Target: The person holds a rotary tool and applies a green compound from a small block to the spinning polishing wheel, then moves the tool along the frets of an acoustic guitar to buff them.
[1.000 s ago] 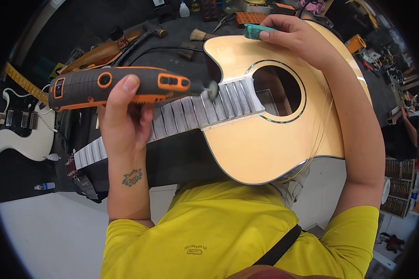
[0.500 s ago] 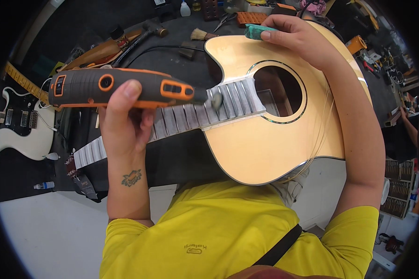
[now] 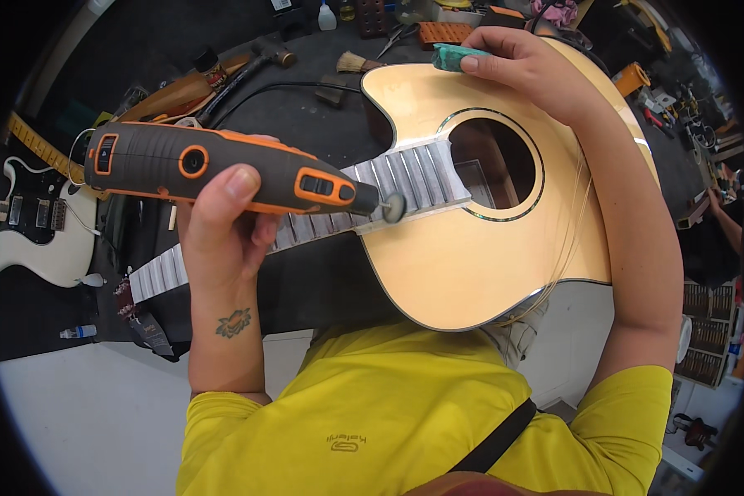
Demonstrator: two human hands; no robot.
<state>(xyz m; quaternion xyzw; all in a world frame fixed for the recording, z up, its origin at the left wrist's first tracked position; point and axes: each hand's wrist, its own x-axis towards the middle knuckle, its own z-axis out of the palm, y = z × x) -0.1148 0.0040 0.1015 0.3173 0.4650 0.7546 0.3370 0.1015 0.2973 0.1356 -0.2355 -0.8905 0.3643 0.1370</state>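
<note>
My left hand (image 3: 231, 223) is closed around a dark grey and orange rotary tool (image 3: 248, 169), its small round wheel (image 3: 393, 207) over the lower edge of the taped fretboard (image 3: 417, 175) near the body joint; whether they touch I cannot tell. My right hand (image 3: 521, 66) holds a green bar (image 3: 450, 58) at the upper edge of a natural-wood acoustic guitar (image 3: 430, 273). Loose strings hang over the guitar's top on the right, under my forearm. The guitar's headstock (image 3: 128, 306) lies at the left.
A white electric guitar (image 3: 33, 248) lies left on the dark bench (image 3: 306, 116). A hammer (image 3: 281, 58), brush (image 3: 355, 62), scissors (image 3: 401, 33) and orange block (image 3: 442, 35) sit behind. Another person's arm (image 3: 723, 219) shows at the far right.
The rotary tool has shifted downward and its nose is lower, bringing the wheel from mid-fretboard toward its lower edge. My right hand with the green bar has barely moved.
</note>
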